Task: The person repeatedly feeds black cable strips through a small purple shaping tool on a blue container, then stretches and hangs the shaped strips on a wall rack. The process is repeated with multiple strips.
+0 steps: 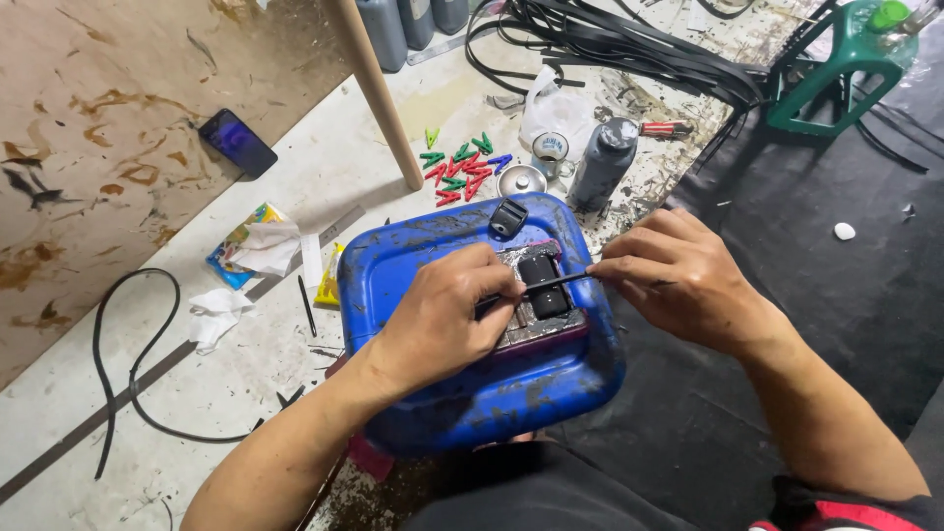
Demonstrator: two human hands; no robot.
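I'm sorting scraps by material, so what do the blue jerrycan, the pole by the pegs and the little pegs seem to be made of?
The blue jerrycan looks like moulded plastic: glossy, rounded corners, black smears on it. The pole looks like bare wood: pale tan, matt, no paint. The pegs look like hard plastic: bright solid red, green and blue. The thin black strip between the left hand and right hand could be rubber or plastic; I cannot tell.

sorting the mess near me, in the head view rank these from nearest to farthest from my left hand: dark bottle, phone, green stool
From the left hand:
1. dark bottle, up and to the right, beyond the blue jerrycan
2. phone, upper left on the floor
3. green stool, far upper right
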